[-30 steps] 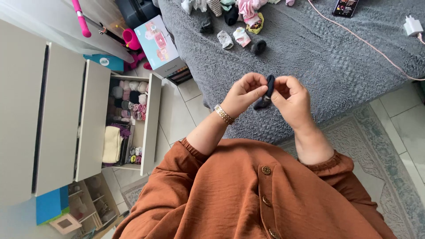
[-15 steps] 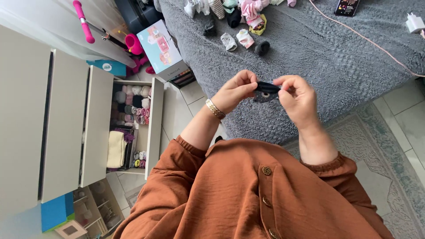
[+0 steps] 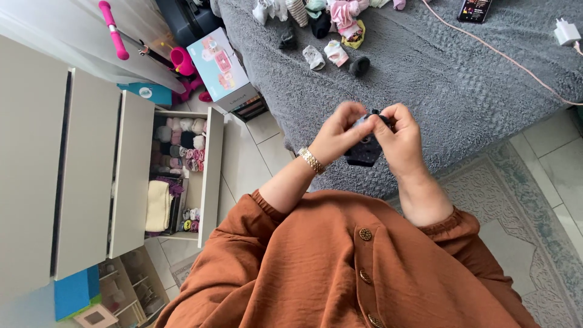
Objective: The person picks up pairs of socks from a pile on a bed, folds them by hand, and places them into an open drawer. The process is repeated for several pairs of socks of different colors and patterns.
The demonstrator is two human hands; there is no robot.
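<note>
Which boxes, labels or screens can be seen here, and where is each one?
Box: on the floor between bed and drawers; rectangular, light blue with pink pictures.
Phone: on the grey bed, top edge; dark lit screen, mostly black.
Blue box: floor, behind the open drawer; teal with a round white label.

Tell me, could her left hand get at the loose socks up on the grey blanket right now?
Probably not at once: the left hand and right hand both grip the dark sock; nothing blocks the loose socks.
</note>
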